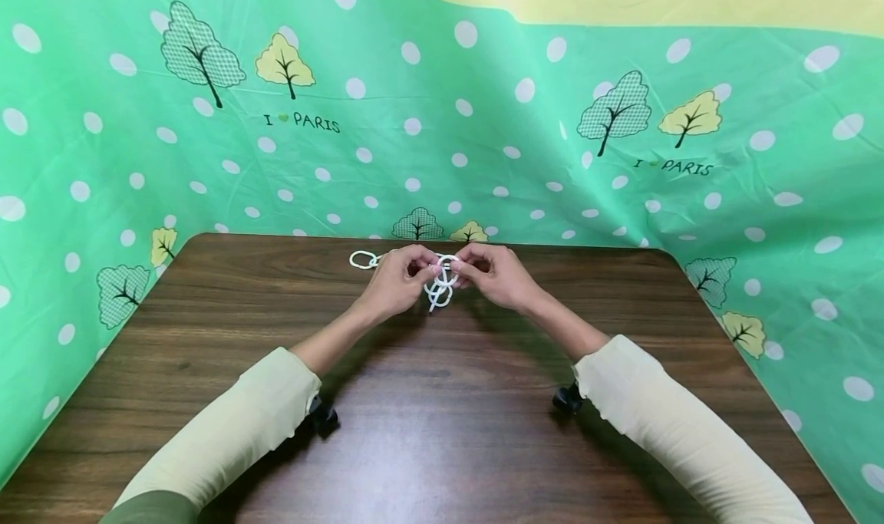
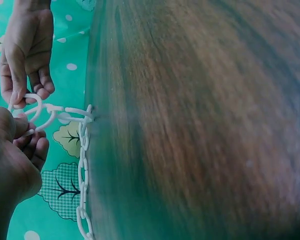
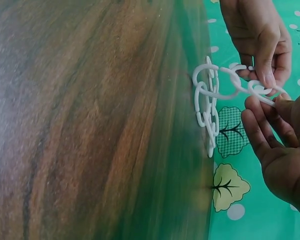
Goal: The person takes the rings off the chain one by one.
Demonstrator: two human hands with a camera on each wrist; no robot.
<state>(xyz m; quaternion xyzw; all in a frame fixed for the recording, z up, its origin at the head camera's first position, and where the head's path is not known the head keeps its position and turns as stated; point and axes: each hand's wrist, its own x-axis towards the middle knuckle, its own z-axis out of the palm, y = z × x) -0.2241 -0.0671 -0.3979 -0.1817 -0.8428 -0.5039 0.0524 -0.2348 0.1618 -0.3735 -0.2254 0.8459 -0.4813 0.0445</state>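
Observation:
A white chain of plastic-looking links (image 2: 83, 165) lies along the far part of the table. Its near links hang between my two hands in the head view. With thumb and fingers my left hand (image 1: 397, 282) pinches one of the upper links (image 3: 263, 98). Facing it from the other side, my right hand (image 1: 503, 277) also pinches a link (image 2: 39, 106) between thumb and fingertips. The fingertips of both hands are close together, and they partly hide the links. Several more links dangle just below the hands.
The dark wooden table (image 1: 442, 401) has its far edge just beyond the hands. A green dotted cloth (image 1: 442, 110) with printed trees hangs behind and at both sides. Small black devices sit under each sleeve cuff (image 1: 283, 390).

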